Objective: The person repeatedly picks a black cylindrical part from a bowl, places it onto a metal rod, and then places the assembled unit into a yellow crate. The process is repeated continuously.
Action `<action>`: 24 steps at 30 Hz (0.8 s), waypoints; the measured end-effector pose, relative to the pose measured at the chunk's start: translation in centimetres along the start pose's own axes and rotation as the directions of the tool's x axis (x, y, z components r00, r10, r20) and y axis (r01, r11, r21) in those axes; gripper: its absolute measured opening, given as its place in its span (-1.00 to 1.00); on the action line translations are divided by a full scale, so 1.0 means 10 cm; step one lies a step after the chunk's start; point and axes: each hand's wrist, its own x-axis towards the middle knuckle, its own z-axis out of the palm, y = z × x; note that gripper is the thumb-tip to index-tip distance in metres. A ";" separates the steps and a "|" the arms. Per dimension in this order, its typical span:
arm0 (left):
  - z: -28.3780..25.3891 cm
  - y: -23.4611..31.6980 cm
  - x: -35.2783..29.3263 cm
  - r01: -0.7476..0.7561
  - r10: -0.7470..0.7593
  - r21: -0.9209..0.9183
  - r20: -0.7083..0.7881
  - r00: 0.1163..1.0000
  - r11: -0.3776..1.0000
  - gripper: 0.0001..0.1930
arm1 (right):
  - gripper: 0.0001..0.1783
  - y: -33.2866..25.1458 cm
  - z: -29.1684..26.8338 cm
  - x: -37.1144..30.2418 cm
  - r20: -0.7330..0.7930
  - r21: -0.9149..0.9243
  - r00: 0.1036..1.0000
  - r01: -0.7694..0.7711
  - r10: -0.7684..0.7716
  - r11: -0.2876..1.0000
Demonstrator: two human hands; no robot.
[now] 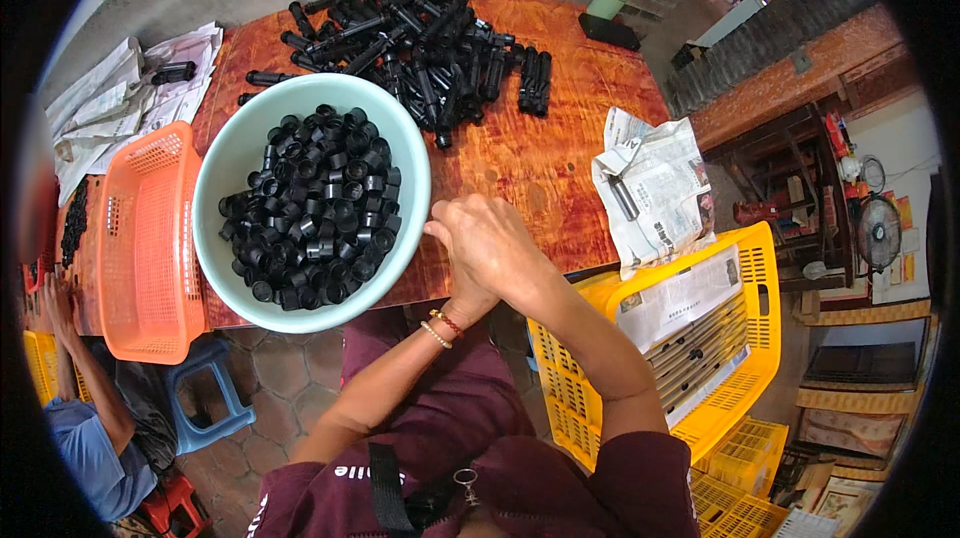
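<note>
My right hand [492,238] is closed, its fingers curled at the table's front edge, just right of a pale green bowl [412,153]. Whatever it may hold is hidden. Beneath it, my left hand [468,290] overlaps it, with a red and a beige bracelet at the wrist; the left fingers are hidden. Inside the bowl lie many short black plastic rings [315,203]. Behind the bowl, a heap of long black plastic tubes [425,58] is spread across the reddish wooden table [540,173].
An orange plastic basket [150,238] stands left of the bowl. Newspaper with one black tube [622,198] lies at the right. A yellow crate [757,308] holding rows of tubes stands beside my right arm. Another person [90,448] sits at far left near a blue stool [212,393].
</note>
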 end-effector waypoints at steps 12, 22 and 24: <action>-0.45 0.29 -0.22 0.412 -0.285 -0.563 0.302 0.910 0.717 -0.58 | -0.58 0.72 -0.12 -0.29 -0.275 0.665 0.882 -0.113 0.383 0.738; -0.83 0.61 -0.61 0.158 -0.157 -0.356 0.032 0.987 0.921 -0.67 | -0.52 0.95 0.36 -0.65 -0.047 -0.059 0.981 -0.191 0.188 0.980; -0.91 0.77 -0.63 0.132 -0.145 -0.388 -0.003 0.989 0.912 -0.66 | -0.54 0.90 0.28 -0.63 -0.027 -0.052 0.975 -0.223 0.222 0.973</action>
